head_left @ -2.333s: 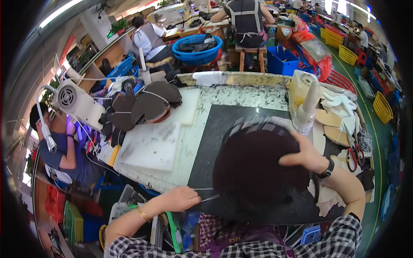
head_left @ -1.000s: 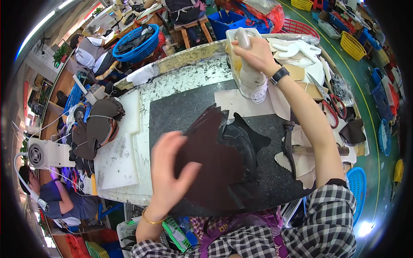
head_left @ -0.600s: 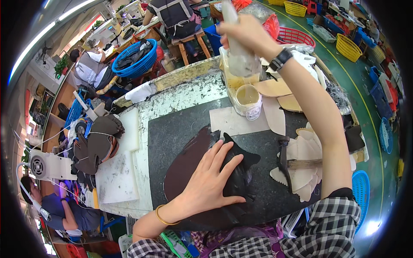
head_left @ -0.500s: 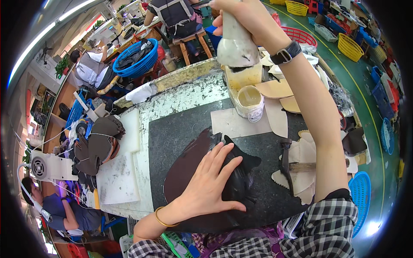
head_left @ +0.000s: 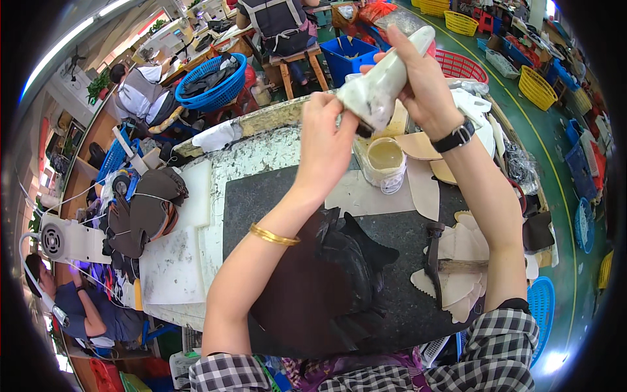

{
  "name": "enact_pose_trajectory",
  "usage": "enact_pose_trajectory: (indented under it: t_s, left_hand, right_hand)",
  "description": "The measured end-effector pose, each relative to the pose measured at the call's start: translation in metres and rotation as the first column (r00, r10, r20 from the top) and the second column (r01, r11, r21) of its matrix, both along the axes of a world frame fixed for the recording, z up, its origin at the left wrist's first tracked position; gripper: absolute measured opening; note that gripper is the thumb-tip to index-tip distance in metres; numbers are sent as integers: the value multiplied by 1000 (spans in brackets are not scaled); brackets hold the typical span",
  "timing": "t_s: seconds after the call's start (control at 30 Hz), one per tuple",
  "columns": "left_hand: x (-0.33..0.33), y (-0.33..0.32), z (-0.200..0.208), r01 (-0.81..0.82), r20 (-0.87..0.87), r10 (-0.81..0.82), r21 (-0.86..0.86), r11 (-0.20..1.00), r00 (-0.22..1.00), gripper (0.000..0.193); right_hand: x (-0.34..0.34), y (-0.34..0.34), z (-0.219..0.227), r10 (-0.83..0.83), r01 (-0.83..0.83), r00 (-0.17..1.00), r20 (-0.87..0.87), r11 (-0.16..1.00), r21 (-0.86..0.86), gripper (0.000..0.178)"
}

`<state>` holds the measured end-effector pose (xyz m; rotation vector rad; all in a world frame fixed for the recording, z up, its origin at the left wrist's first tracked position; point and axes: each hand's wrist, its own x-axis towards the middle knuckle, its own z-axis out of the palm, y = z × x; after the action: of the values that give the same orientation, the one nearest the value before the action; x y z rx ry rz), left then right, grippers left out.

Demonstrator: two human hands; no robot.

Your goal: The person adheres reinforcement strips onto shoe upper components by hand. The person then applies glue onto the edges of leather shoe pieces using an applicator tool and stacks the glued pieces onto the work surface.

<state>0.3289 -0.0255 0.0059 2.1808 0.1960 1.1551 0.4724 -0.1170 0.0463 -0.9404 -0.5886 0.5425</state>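
My right hand [head_left: 424, 91] is wrapped round a white bottle-shaped tool [head_left: 375, 91], narrow at the top and wide and smeared at its lower end. My left hand [head_left: 326, 134] has its fingers closed against that wide end, beside a dark edge; the fingertips are partly hidden. Both hands are above the far part of the table. Just below them stands an open pot [head_left: 385, 160] of pale liquid with a crusted rim. Nearer me, a dark brown sheet [head_left: 287, 287] and several black cut pieces [head_left: 353, 261] lie on a black mat [head_left: 261, 189].
A hammer [head_left: 433, 261] rests on beige cut pieces [head_left: 467, 248] at the right. White boards [head_left: 173, 274] and dark pieces [head_left: 153, 209] are at the left. Blue baskets [head_left: 209, 85] stand beyond the table. Other people sit at the far side and left.
My left hand has left the dark pieces on the mat and moved up to the tool's wide end. My right hand has tilted the tool and moved slightly right and nearer.
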Motion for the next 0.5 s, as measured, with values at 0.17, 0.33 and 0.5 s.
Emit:
enact_pose_trajectory:
  t_s: [0.17,0.33,0.5]
  left_hand:
    - [-1,2,10,-37,-128,36,-2,999,991,19]
    - [-21,-1,15,8,-197,-41,-166,986,979,23]
    - [-37,12,7,30,-210,-115,-369,929,971,25]
  right_hand:
    - [-6,3,6,-105,99,992,66,992,80,51]
    - [89,10,34,-485,399,862,150,829,391,42]
    - [68,64,-11,-337,755,377,863,651,-75,60]
